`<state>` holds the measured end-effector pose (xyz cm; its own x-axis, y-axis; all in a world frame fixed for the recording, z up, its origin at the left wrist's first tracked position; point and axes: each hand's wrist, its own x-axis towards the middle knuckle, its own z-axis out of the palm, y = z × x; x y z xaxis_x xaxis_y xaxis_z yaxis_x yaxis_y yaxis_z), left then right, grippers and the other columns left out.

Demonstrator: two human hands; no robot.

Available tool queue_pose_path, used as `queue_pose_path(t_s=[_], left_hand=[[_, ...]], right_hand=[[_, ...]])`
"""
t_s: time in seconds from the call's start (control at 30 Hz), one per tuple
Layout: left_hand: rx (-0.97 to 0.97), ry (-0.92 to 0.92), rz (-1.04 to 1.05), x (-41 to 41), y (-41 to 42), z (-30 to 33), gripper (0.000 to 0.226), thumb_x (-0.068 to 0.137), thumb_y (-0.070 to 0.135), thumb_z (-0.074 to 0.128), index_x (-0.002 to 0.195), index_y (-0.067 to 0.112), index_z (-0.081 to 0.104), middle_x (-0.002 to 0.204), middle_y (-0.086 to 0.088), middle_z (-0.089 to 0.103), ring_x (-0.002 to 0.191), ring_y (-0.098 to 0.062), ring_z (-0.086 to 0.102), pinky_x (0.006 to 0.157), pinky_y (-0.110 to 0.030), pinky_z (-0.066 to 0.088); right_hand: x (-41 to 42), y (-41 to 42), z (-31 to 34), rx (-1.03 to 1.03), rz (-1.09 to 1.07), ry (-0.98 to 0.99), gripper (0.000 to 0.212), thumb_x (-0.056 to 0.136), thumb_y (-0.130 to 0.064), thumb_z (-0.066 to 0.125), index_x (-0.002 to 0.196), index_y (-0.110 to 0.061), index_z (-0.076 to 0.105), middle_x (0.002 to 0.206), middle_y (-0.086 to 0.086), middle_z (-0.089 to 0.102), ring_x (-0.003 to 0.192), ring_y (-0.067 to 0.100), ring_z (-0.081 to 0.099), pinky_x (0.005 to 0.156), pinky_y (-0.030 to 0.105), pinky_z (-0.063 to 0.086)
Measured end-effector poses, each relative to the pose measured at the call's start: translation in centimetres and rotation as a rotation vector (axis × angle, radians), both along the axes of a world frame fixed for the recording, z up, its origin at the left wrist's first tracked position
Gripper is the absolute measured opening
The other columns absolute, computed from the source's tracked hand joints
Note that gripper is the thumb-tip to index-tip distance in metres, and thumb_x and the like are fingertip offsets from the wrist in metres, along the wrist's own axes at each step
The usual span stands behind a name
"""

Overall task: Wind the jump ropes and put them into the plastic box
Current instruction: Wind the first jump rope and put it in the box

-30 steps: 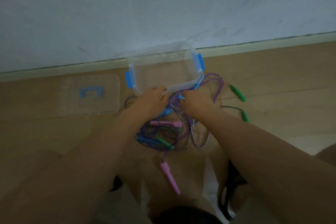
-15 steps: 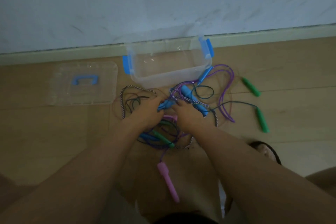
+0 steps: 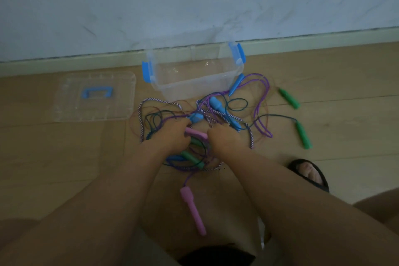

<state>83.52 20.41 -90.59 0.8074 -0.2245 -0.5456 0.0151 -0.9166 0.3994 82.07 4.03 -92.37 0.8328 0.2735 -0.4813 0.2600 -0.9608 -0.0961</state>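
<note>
Head view: the left hand (image 3: 172, 136) and right hand (image 3: 224, 138) both grip a pink handle (image 3: 197, 133) in the tangled jump ropes (image 3: 216, 114), near the empty plastic box (image 3: 194, 84) on the floor (image 3: 334, 75).

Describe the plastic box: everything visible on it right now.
The plastic box is a clear, rectangular tub, apparently thin see-through plastic, with a blue latch on its left end and another blue latch on its right. It is open, lid off, and looks empty. It sits upright on the wooden floor, against the baseboard. A blue rope handle lies at its near right corner, possibly touching it. Neither hand touches it.
</note>
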Motion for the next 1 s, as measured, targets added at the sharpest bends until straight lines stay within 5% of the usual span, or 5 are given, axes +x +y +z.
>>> queue_pose_path(t_s=[0.3, 0.43, 0.73, 0.87, 1.0], left_hand=[[-0.247, 0.015, 0.135, 2.2, -0.3, 4.5, 0.054, 0.085, 0.027, 0.071, 0.134, 0.019, 0.05, 0.121, -0.002, 0.06, 0.107, -0.02, 0.06, 0.091, -0.033, 0.05], [-0.326, -0.143, 0.205, 5.5, -0.7, 8.7, 0.023, 0.095, 0.029, 0.057, 0.102, 0.009, 0.067, 0.096, -0.008, 0.069, 0.086, -0.019, 0.062, 0.088, -0.035, 0.051], [-0.097, -0.352, 0.048, 10.2, 2.0, 20.0, 0.052, 0.1, 0.046, 0.038, 0.066, 0.01, 0.053, 0.058, -0.007, 0.067, 0.052, -0.016, 0.064, 0.06, -0.027, 0.047], [-0.273, -0.266, 0.13, 9.2, 1.8, 20.8, 0.052, 0.102, 0.043, 0.035, 0.073, 0.006, 0.057, 0.067, -0.009, 0.064, 0.061, -0.022, 0.066, 0.062, -0.028, 0.05], [-0.475, -0.22, 0.297, 7.9, 1.2, 20.7, 0.052, 0.103, 0.04, 0.03, 0.075, 0.006, 0.058, 0.071, -0.012, 0.066, 0.067, -0.022, 0.069, 0.061, -0.027, 0.053]], right_hand=[[6.6, 0.7, 6.6, 0.268, -0.078, -0.138, 0.017, 0.09, -0.017, 0.052, 0.102, -0.012, 0.063, 0.107, 0.012, 0.064, 0.1, 0.032, 0.061, 0.073, 0.034, 0.044], [10.3, 1.9, 13.2, 0.383, -0.022, -0.253, 0.015, 0.091, -0.023, 0.046, 0.098, -0.014, 0.057, 0.096, 0.011, 0.062, 0.086, 0.031, 0.057, 0.069, 0.035, 0.044], [13.7, 0.1, 25.1, 0.242, 0.305, -0.629, 0.017, 0.099, -0.025, 0.04, 0.105, -0.011, 0.048, 0.079, 0.008, 0.049, 0.068, 0.031, 0.05, 0.058, 0.036, 0.036], [12.7, -0.8, 24.7, 0.572, 0.022, -0.522, 0.017, 0.098, -0.02, 0.04, 0.096, -0.009, 0.052, 0.077, 0.009, 0.062, 0.067, 0.029, 0.059, 0.059, 0.037, 0.048], [11.7, -0.3, 23.5, 0.595, -0.031, -0.379, 0.023, 0.098, -0.028, 0.043, 0.092, -0.011, 0.057, 0.084, 0.007, 0.068, 0.078, 0.025, 0.062, 0.068, 0.036, 0.051]])
